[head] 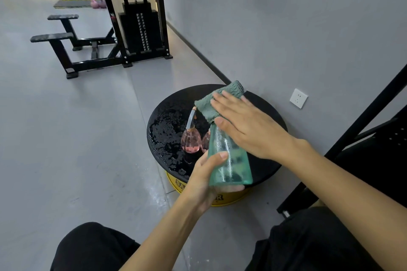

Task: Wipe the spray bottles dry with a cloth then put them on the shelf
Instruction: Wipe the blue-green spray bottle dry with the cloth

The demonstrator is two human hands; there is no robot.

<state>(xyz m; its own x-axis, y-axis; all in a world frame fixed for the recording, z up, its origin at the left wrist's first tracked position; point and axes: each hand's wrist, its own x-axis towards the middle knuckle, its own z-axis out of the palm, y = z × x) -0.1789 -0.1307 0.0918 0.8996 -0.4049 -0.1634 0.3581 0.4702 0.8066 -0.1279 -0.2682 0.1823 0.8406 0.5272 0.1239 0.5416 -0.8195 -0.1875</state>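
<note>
Holding the green spray bottle [229,158] in your left hand [206,179], you have the palm under its base, thumb on the near face and fingers curled around the bottom; the bottle tilts away from you, held above the near edge of the round black stool top [264,105]. Your right hand [246,125] lies flat, fingers stretched, pressing a green cloth [211,103] over the bottle's upper end, so the spray head is hidden. Cloth sticks out past your fingertips on the far side. Two pink spray bottles stand on the stool just left of the green one: the left pink bottle [191,142] is in full view, upright, nozzle tube pointing far; the second pink bottle [206,142] is mostly covered by the green one, touching or nearly touching the first. Water droplets [164,130] cover the stool's left half. Yellow stool base [176,182] shows below. Black weight machine [138,28] stands far left; wall socket [298,98] at right.
</note>
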